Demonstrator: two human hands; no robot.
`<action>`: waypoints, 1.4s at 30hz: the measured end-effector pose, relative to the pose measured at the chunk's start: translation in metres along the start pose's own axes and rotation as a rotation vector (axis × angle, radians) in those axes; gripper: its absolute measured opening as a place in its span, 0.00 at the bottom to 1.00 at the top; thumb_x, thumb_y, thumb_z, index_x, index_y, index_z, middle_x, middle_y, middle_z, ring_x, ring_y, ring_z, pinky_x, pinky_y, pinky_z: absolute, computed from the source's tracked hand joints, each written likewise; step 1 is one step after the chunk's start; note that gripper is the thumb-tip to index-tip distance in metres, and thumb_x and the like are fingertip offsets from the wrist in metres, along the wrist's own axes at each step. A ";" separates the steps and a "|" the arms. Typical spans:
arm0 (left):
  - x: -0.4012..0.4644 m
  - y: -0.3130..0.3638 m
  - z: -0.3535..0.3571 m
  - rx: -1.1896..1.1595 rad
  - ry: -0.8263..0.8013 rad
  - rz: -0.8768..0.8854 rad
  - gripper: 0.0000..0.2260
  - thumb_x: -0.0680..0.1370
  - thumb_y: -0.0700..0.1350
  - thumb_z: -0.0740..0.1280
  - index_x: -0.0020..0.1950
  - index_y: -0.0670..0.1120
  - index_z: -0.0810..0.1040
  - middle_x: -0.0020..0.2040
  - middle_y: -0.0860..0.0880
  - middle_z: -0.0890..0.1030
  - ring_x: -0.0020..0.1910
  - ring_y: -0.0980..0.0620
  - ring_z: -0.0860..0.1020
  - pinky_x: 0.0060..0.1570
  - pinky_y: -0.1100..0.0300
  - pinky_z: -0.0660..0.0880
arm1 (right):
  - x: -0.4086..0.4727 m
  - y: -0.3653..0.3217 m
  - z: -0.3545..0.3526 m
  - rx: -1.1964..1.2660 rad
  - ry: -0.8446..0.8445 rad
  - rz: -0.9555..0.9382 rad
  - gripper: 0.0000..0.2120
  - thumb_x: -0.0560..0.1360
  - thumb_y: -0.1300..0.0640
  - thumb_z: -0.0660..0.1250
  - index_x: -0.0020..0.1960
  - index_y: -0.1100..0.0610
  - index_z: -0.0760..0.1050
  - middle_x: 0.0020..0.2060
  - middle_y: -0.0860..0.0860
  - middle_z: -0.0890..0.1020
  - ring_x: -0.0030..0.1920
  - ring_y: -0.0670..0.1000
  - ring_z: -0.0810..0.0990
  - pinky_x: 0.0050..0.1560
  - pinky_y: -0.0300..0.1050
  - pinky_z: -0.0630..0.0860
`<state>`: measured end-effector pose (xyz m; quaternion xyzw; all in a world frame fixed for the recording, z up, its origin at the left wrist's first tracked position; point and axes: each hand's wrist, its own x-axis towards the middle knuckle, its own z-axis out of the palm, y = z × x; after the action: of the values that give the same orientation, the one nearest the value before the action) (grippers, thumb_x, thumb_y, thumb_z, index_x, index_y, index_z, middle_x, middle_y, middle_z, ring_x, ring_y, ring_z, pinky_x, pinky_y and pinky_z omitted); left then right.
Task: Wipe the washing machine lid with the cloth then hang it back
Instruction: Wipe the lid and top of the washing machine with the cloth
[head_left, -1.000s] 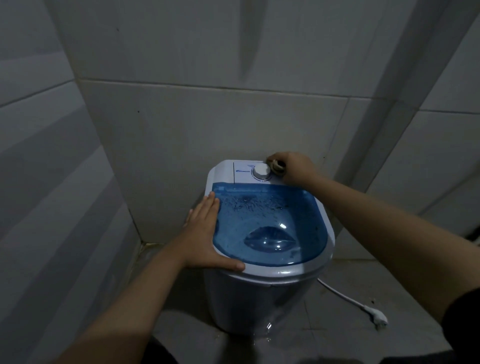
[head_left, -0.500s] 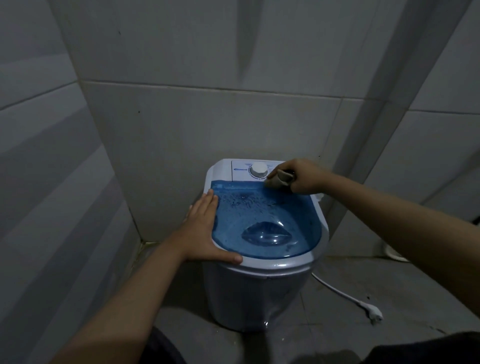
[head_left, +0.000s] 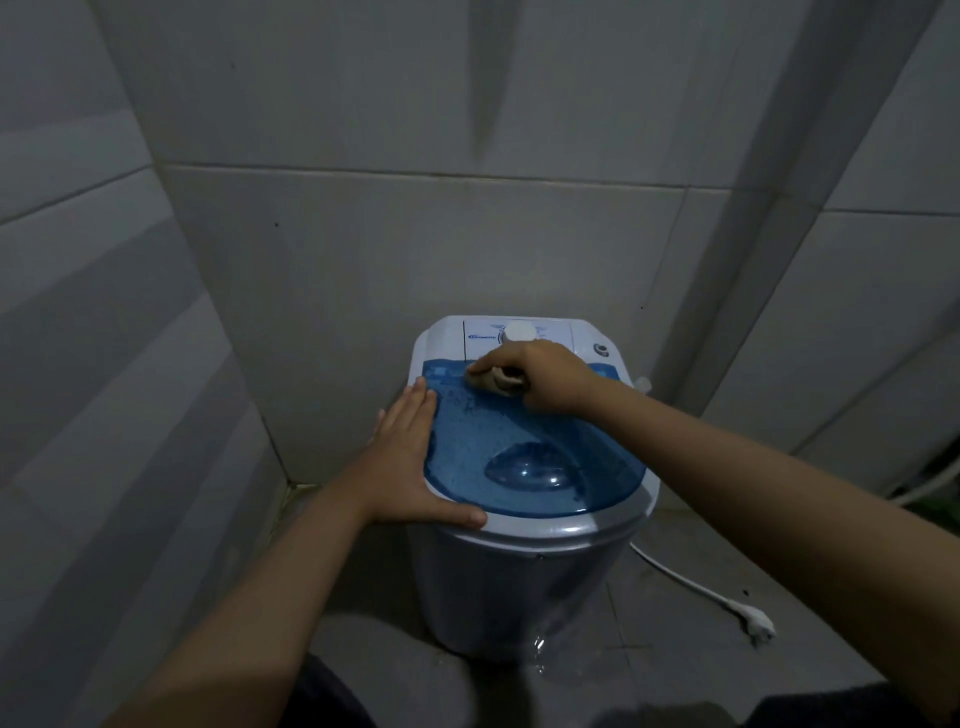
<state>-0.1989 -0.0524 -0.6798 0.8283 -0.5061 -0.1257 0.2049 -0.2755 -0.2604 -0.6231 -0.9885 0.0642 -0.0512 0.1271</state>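
Left grip: left hand (head_left: 410, 457) released, flat on the lid's (head_left: 519, 441) left edge.
Right grip: right hand (head_left: 545, 376) clenched on the cloth (head_left: 496, 382), far-left corner.
Progress: droplets remain; wiping unfinished.
Remaining: hanging, hook unseen.

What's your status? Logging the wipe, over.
Right hand gripping cloth at lid's back edge. Left hand flat on lid's left rim. Nothing blocking.
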 end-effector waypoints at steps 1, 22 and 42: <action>0.000 0.000 0.000 0.001 -0.001 0.002 0.67 0.49 0.80 0.60 0.76 0.48 0.34 0.76 0.52 0.31 0.74 0.54 0.33 0.73 0.48 0.36 | -0.005 0.005 -0.002 0.002 0.009 0.020 0.31 0.65 0.72 0.62 0.64 0.48 0.74 0.59 0.52 0.80 0.55 0.56 0.77 0.46 0.44 0.71; 0.003 -0.002 0.001 0.023 0.017 0.006 0.70 0.46 0.82 0.58 0.76 0.47 0.35 0.77 0.50 0.34 0.74 0.56 0.35 0.71 0.51 0.35 | -0.104 0.034 -0.003 -0.039 0.224 0.413 0.30 0.66 0.68 0.65 0.64 0.46 0.72 0.57 0.53 0.81 0.55 0.58 0.79 0.51 0.47 0.74; 0.003 0.002 -0.002 0.064 -0.043 -0.016 0.72 0.44 0.83 0.55 0.76 0.44 0.35 0.77 0.47 0.34 0.76 0.50 0.36 0.72 0.49 0.36 | -0.147 -0.083 0.039 -0.068 0.189 0.462 0.21 0.69 0.64 0.62 0.62 0.56 0.68 0.58 0.55 0.77 0.54 0.59 0.77 0.44 0.45 0.71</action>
<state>-0.1986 -0.0553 -0.6769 0.8354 -0.5076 -0.1289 0.1666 -0.4068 -0.1508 -0.6522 -0.9421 0.3019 -0.1107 0.0954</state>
